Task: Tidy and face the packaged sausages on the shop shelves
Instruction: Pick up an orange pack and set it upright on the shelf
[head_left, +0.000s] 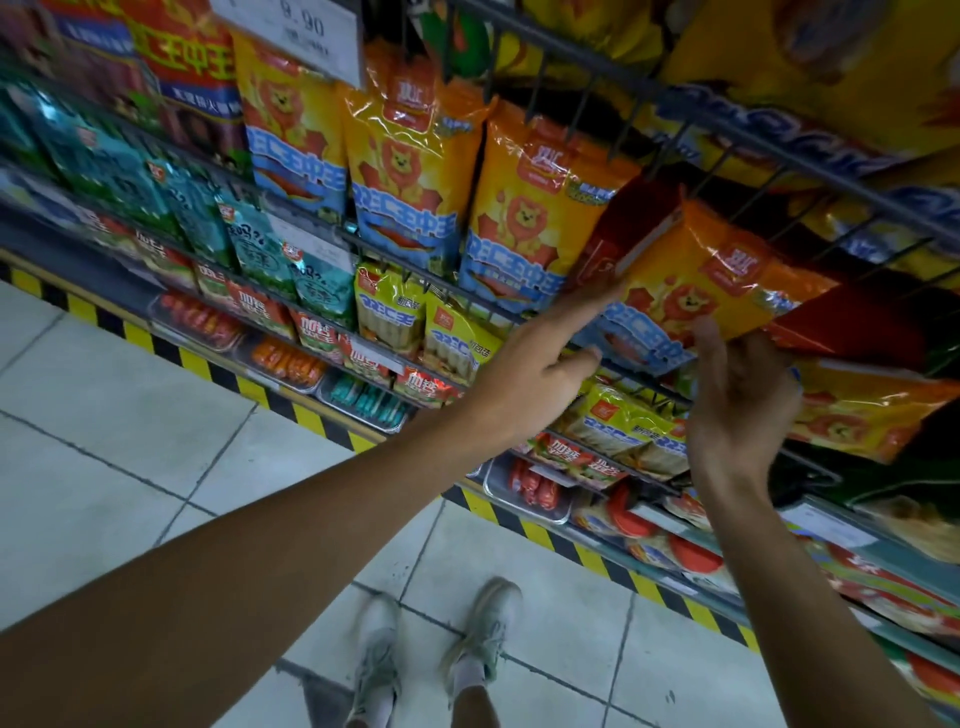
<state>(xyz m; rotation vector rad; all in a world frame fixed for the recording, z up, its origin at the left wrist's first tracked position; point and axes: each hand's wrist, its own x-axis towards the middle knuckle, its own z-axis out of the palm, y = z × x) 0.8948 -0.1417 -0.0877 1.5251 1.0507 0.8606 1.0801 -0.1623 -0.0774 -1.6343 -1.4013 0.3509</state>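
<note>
— Head view looks down at both hands. Where is the pack being handled?

— An orange sausage pack (717, 286) with a lion print sits tilted on the wire shelf (675, 400), its top leaning right, beside a row of upright orange packs (410, 171).

— And the left hand (535, 364)?

— Fingers straight and apart, the fingertips reaching the pack's left edge; whether they press it or only brush it is hard to tell.

— The right hand (737, 405)?

— Open palm, fingers loosely straight, the thumb (709, 343) lying against the pack's lower edge. Its other fingertips go behind the pack, hidden.

— What else is unclear?

— A red box (628, 228) behind the pack is mostly covered. The price tag (296, 31) overhead is cut off by the frame and blurred. Teal packs (130, 171) at left are smeared, their print unreadable. Lower trays (280, 364) hold loose sausages, dimly lit. White shoes (436, 654) stand on the tiled floor (130, 415)
</note>
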